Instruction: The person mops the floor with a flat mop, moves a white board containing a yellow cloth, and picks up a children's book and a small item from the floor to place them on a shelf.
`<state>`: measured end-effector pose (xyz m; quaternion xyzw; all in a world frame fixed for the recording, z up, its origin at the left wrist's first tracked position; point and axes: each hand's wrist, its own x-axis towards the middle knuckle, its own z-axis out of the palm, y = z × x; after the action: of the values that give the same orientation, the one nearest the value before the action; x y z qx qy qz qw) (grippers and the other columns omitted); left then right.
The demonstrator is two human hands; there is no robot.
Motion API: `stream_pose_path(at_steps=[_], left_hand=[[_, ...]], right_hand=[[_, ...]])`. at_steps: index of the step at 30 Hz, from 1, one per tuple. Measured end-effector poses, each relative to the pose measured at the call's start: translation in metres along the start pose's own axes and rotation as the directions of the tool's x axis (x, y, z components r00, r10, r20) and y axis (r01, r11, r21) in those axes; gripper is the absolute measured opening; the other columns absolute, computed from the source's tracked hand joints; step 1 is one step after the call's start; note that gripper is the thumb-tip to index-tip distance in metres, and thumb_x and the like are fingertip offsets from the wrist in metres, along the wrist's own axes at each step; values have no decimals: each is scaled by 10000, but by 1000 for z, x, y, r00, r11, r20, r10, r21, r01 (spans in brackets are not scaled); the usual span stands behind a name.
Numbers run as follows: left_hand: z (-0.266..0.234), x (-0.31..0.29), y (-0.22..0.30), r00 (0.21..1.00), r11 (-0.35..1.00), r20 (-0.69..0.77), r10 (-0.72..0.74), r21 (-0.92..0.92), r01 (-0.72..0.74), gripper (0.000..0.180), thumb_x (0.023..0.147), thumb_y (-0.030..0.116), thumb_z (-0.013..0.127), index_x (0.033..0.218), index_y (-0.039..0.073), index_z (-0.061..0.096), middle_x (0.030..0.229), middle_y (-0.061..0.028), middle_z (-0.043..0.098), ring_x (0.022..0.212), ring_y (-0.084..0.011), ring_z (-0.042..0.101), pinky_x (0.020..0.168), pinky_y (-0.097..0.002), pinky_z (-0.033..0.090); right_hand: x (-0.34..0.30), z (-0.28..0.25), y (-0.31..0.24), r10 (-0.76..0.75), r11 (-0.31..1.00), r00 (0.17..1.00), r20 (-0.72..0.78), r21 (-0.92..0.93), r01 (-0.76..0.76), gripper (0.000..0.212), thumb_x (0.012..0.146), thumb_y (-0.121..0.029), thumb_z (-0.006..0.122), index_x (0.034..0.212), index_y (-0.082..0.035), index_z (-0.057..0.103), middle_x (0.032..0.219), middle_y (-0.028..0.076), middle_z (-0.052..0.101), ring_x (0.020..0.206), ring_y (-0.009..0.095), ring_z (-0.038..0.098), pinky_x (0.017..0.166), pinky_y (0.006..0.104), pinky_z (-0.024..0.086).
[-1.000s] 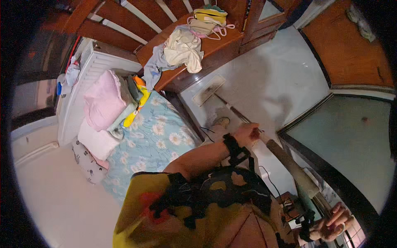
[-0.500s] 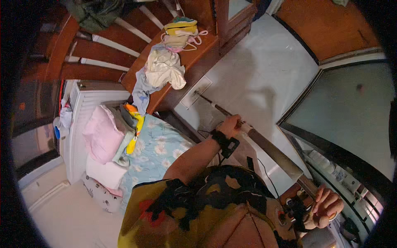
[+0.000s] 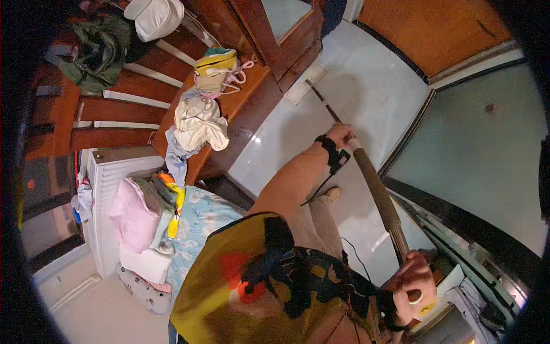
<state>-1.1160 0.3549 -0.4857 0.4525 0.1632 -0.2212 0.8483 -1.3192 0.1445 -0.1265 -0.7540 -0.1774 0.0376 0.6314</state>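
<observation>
A long-handled flat mop (image 3: 375, 189) slants across the pale floor, its rectangular pad (image 3: 306, 83) lying flat beside the base of the brown wooden cabinet. My left hand (image 3: 342, 135), arm stretched forward, is closed round the lower part of the pole. Farther back, near the grip end, my right hand (image 3: 415, 284) wraps round the handle at the lower right. A ring shows on one of its fingers. Black straps with small devices sit on my wrists, and a dark cable hangs from the left one.
At the left is a bed with a blue flowered sheet (image 3: 200, 215) and a pink pillow (image 3: 133, 215). Crumpled cream cloth (image 3: 200, 123) and a yellow bag (image 3: 216, 64) lie on a wooden bench (image 3: 243, 89). A dark-framed glass panel (image 3: 464, 155) stands right. My shoe (image 3: 332, 195) is below.
The mop pad has slid forward along the cabinet base, away from me. My left arm reaches farther out, and my right hand has moved forward and left. The view has shifted too.
</observation>
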Motion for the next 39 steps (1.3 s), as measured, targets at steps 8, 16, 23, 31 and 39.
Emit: stream_pose_path(at_steps=[8,16,23,31,39], left_hand=[[-13,35,-5,982,987,-108,-156,-38,153,99,721,133,562,741,36,567,685,-54,587,565,-158,544,475,-315,429],[49,-105,-64,897,860,-43,440,306,-408,139,767,58,535,665,50,440,628,-73,488,520,-166,493,478,-287,433],[51,-245,-69,921,617,-87,-381,-765,183,113,819,156,503,758,63,525,695,-81,566,611,-157,529,510,-258,433],[12,-305,-85,882,783,-163,442,551,-290,130,812,134,493,714,48,487,677,-22,448,587,-126,380,601,-282,416],[58,-251,-70,924,993,-379,55,115,-12,221,821,127,438,614,52,422,684,-57,502,642,-185,462,604,-347,415]], right_hand=[[8,8,3,138,973,981,-136,-167,-160,141,617,-24,553,751,-12,510,749,148,561,708,239,530,878,442,366],[-24,-86,-67,-175,962,981,83,226,153,341,734,-293,634,679,-137,335,460,-43,375,439,76,363,618,285,307],[-41,-64,-95,-66,959,968,-244,251,129,325,770,-220,611,950,-23,425,572,-23,324,559,94,308,542,221,297],[17,1,-63,-189,860,969,157,503,87,190,852,-255,511,901,-87,438,460,-34,401,384,69,363,402,204,401],[13,-58,-71,-41,889,967,253,451,-80,277,789,-164,568,562,-96,425,419,11,444,334,125,429,371,248,430]])
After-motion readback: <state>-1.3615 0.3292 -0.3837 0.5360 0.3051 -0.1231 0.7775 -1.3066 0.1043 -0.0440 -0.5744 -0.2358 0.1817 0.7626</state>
